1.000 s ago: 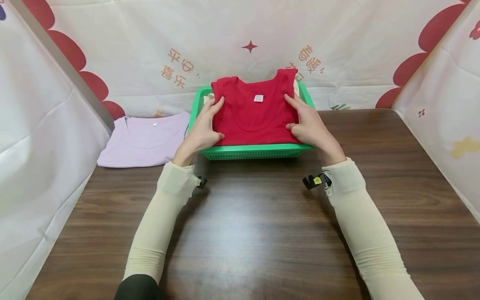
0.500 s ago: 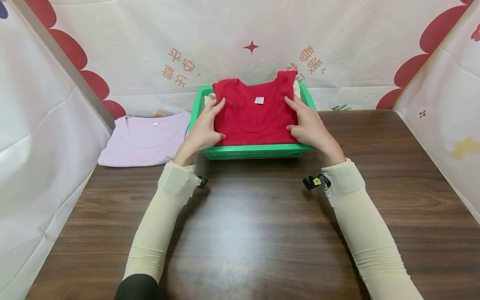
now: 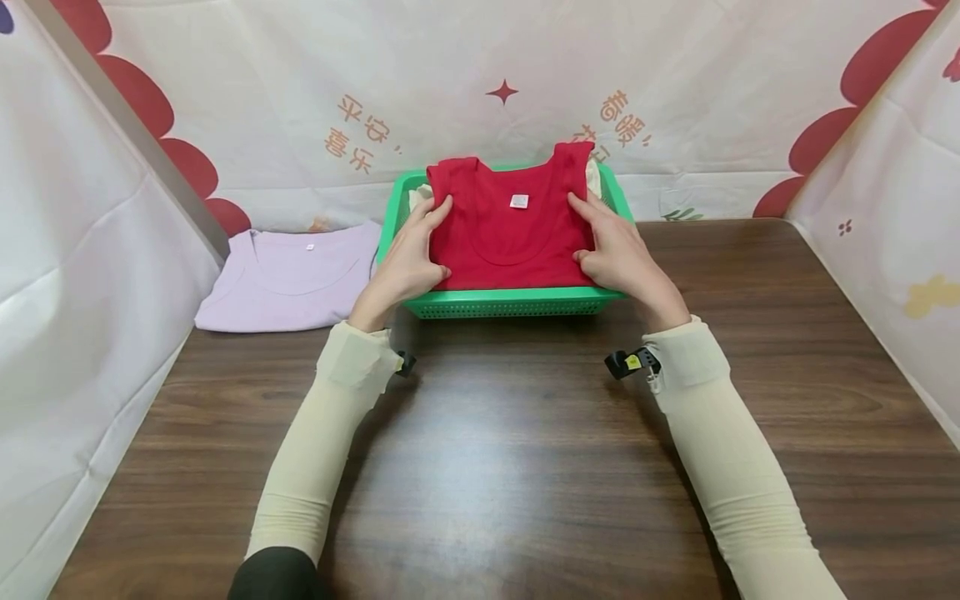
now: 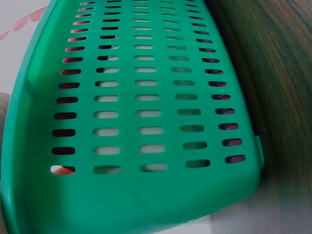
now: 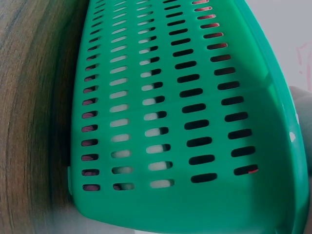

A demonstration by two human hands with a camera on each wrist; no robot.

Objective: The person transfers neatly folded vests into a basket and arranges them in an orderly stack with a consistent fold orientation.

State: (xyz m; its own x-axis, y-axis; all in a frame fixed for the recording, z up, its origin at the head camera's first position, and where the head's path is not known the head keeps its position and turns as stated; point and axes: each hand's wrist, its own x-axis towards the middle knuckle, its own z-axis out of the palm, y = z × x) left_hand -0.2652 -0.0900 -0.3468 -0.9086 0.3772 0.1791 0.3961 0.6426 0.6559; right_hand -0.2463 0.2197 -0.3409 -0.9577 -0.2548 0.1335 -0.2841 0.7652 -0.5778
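A folded red tank top point(image 3: 517, 237) with a white neck label lies in a green plastic basket point(image 3: 510, 304). My left hand point(image 3: 407, 258) rests at its left edge, index finger and thumb spread on the red cloth. On the right edge my right hand point(image 3: 613, 246) lies in the same way, thumb pointing inward. Some fingers are hidden behind the hands and the cloth. Cream cloth point(image 3: 592, 179) shows beneath the tank top at the basket's back corners. Both wrist views mostly show the slotted basket wall point(image 4: 146, 195), with pale and dark red cloth behind its slots.
A folded lilac top point(image 3: 288, 283) lies on the brown wooden table point(image 3: 480, 433) to the left of the basket. White printed curtains point(image 3: 480, 50) stand behind the table and along both sides. The basket sits near the back curtain.
The tank top has settled slightly lower in the basket, and its left edge has shifted a little to the right. Both hands stay at its sides, edging slightly inward.
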